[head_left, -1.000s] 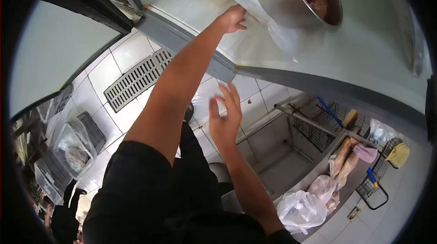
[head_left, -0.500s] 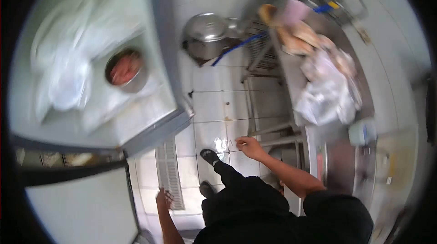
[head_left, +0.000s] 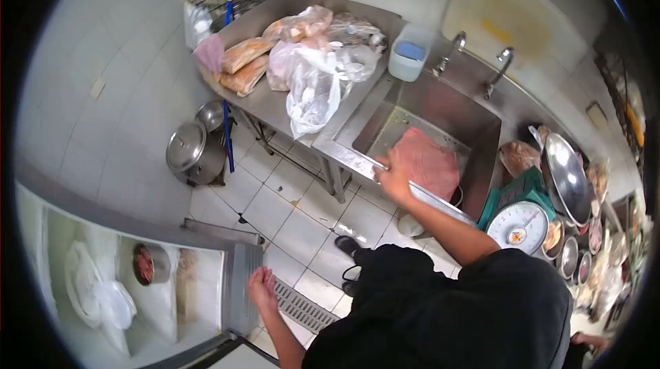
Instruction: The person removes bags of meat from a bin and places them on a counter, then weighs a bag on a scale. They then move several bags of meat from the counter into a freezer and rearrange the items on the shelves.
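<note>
My left hand (head_left: pixel 261 288) hangs beside the grey edge of an open white refrigerator cabinet (head_left: pixel 242 279), fingers loosely bent and nothing in them. Inside the cabinet are a metal pot (head_left: pixel 159 264) of pink meat and white plastic bags (head_left: pixel 103 293). My right hand (head_left: pixel 394 178) is over the front rim of a steel sink (head_left: pixel 481 121), empty, its fingers loosely apart. A large flat slab of pink meat (head_left: pixel 430 163) lies in the sink, just beyond that hand.
Bagged meat (head_left: pixel 320 73) lies on the steel counter (head_left: pixel 258 104) left of the sink. A green dial scale (head_left: pixel 517 228) and metal bowls (head_left: pixel 568 175) stand to the right. A lidded pot (head_left: pixel 196 152) is on the tiled floor (head_left: pixel 295 214), near a drain grate (head_left: pixel 302 307).
My view has turned right, bringing the sink, its meat slab and the scale into sight. The refrigerator now sits lower left. My right hand has come to the sink's rim.
</note>
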`<state>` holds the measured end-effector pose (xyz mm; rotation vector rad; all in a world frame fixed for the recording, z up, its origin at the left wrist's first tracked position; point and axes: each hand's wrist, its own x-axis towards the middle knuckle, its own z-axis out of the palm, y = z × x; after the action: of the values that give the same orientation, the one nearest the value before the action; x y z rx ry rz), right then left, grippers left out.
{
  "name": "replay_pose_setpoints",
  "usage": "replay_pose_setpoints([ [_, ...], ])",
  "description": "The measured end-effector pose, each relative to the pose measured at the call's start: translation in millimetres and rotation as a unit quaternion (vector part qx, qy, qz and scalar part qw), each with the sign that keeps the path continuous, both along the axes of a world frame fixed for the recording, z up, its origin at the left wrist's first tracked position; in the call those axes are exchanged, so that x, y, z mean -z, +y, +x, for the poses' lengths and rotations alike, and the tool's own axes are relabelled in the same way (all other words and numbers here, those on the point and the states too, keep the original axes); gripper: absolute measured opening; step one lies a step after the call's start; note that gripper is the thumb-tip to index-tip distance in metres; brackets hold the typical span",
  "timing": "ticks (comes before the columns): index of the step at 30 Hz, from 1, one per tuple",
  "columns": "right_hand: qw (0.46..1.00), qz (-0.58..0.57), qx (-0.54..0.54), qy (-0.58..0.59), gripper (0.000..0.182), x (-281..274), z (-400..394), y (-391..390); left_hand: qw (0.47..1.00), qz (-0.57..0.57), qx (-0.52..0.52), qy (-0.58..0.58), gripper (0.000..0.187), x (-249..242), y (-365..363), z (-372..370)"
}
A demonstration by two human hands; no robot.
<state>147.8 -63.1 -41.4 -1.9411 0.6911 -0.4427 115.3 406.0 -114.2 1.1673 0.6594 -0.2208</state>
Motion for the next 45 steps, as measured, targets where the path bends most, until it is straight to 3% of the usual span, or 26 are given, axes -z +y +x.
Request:
replay_pose_setpoints([
  [2,0.993,0.025,0.110,-0.037,0.056,2,5,-42,0.999,-0.011,0.044,-0.021,0.019,-34,-41,20],
  [3,0.986,0.028,0.159,-0.043,0.053,-27,6,-62,0.997,-0.024,0.070,-0.032,0.018,-52,-70,33],
  [4,0.977,0.033,0.204,-0.059,0.055,3,17,-112,0.994,-0.039,0.095,-0.041,0.016,-69,-100,46],
  [6,0.951,-0.005,0.302,-0.068,0.057,14,20,-178,0.986,-0.049,0.144,-0.075,0.015,-106,-156,67],
  [7,0.931,-0.050,0.355,-0.065,0.058,-11,19,-202,0.981,-0.054,0.167,-0.088,0.014,-122,-182,79],
  [8,0.920,-0.026,0.378,-0.104,0.060,8,23,-258,0.971,-0.062,0.199,-0.113,0.014,-134,-206,92],
  [11,0.879,-0.070,0.468,-0.063,0.070,-41,16,-354,0.943,-0.071,0.288,-0.148,0.015,-160,-268,122],
  [13,0.833,-0.117,0.539,-0.050,0.069,-80,26,-363,0.927,-0.068,0.337,-0.151,0.015,-171,-310,142],
  [14,0.898,-0.171,0.394,0.097,0.067,-74,33,-381,0.919,-0.061,0.362,-0.145,0.016,-175,-331,152],
  [15,0.919,-0.213,0.230,0.240,0.064,-66,33,-395,0.910,-0.057,0.387,-0.138,0.017,-178,-351,158],
  [16,0.955,-0.100,0.069,0.271,0.058,-57,35,-384,0.900,-0.056,0.412,-0.131,0.017,-178,-373,163],
  [18,0.964,0.087,-0.045,0.248,0.047,-53,46,-348,0.876,-0.053,0.464,-0.122,0.019,-164,-420,172],
  [20,0.961,0.249,0.068,0.103,0.037,-36,39,-334,0.853,-0.048,0.511,-0.095,0.020,-151,-465,175],
  [21,0.933,0.335,0.132,0.001,0.031,-23,36,-331,0.841,-0.045,0.534,-0.070,0.021,-146,-488,174],
  [24,0.854,0.474,0.183,-0.106,0.024,-9,15,-330,0.797,-0.090,0.598,0.001,0.016,-115,-550,166],
  [28,0.870,0.431,0.201,-0.129,0.015,-25,0,-318,0.734,-0.170,0.648,0.112,0.009,-54,-633,152],
  [31,0.914,0.334,0.215,-0.084,0.009,-43,-2,-309,0.735,-0.155,0.644,0.145,0.014,-46,-684,130],
  [33,0.939,0.245,0.238,-0.027,0.006,-58,3,-304,0.665,-0.385,0.608,0.199,0.022,-8,-715,133],
  [35,0.945,0.151,0.287,-0.045,0.008,-75,3,-302,0.658,-0.428,0.584,0.206,0.023,-26,-735,128],
  [37,0.946,0.000,0.322,-0.045,0.009,-74,8,-306,0.735,-0.295,0.588,0.165,0.018,-70,-755,112],
  [38,0.949,0.004,0.314,-0.040,0.014,-75,8,-310,0.751,-0.259,0.588,0.151,0.017,-77,-762,115],
  [42,0.943,-0.186,0.268,0.066,0.021,-95,0,-320,0.770,-0.163,0.616,0.046,0.013,-58,-766,100],
  [43,0.956,-0.135,0.260,0.017,0.024,-82,1,-333,0.778,-0.126,0.615,0.016,0.013,-56,-769,97],
  [44,0.940,-0.231,0.252,0.015,0.022,-75,1,-339,0.785,-0.096,0.612,-0.005,0.014,-55,-770,94],
  [45,0.947,-0.203,0.246,0.047,0.018,-53,-5,-360,0.785,-0.072,0.615,-0.018,0.015,-56,-771,94],
])
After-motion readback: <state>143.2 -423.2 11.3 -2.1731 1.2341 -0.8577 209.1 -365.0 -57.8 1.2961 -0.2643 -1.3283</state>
